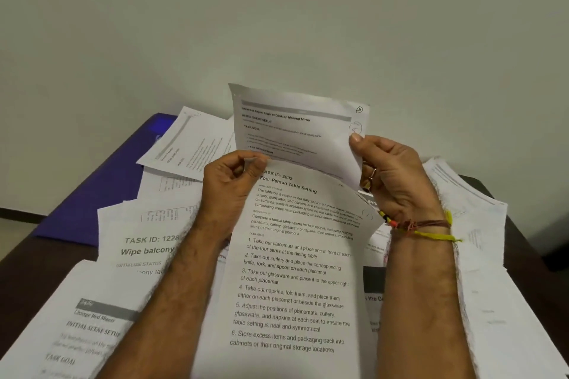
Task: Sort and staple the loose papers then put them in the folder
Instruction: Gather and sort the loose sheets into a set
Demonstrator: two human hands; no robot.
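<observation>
Left hand: the left hand [229,181] pinches the top left corner of the white printed "Four-Person Table Setting" sheet [292,280], fingers curled.
Right hand: the right hand [391,175] pinches the right edge of the white printed "Makeup Mirror" sheet [295,129], numbered 5, held up behind the first.
Loose papers: scattered white sheets [147,243] cover the dark table [523,243] beneath both arms.
Folder: the purple flat folder [92,200] lies far left, partly under papers.
Key relation: the folder sits left of and beyond the left hand, the nearer one; the held sheet's long axis runs toward the person.
Stapler: not seen.
</observation>
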